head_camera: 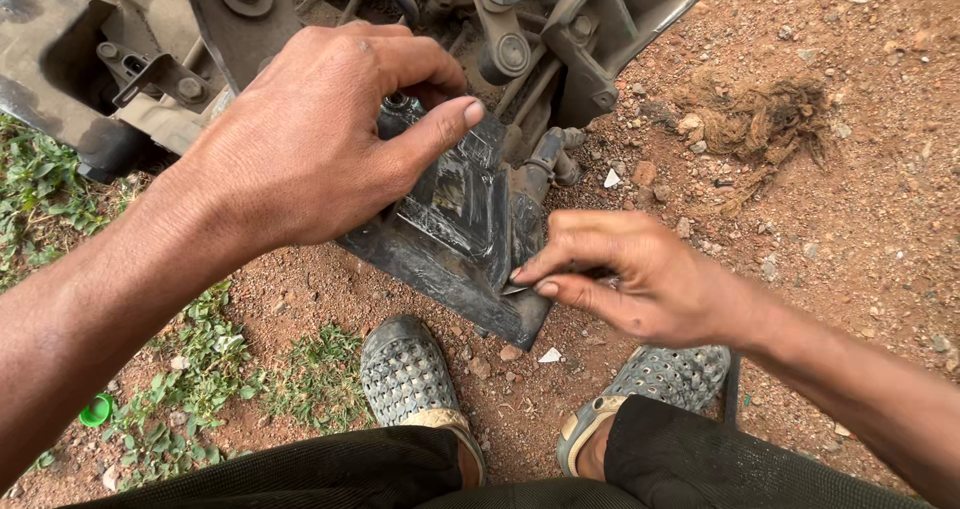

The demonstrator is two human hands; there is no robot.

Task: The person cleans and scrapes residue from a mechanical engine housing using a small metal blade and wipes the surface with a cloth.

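Note:
My left hand grips the upper part of a black, scuffed plastic panel that hangs below a vehicle's metal underside, thumb pressed on its face. My right hand pinches a small thin metal piece against the panel's lower right edge, between thumb and forefinger. What the small piece is cannot be told; it is mostly covered by the fingers.
Grey metal brackets, bolts and linkages fill the top. Reddish gravel ground lies to the right with a clump of dry roots. Grass and a green cap are at left. My two perforated grey shoes stand below.

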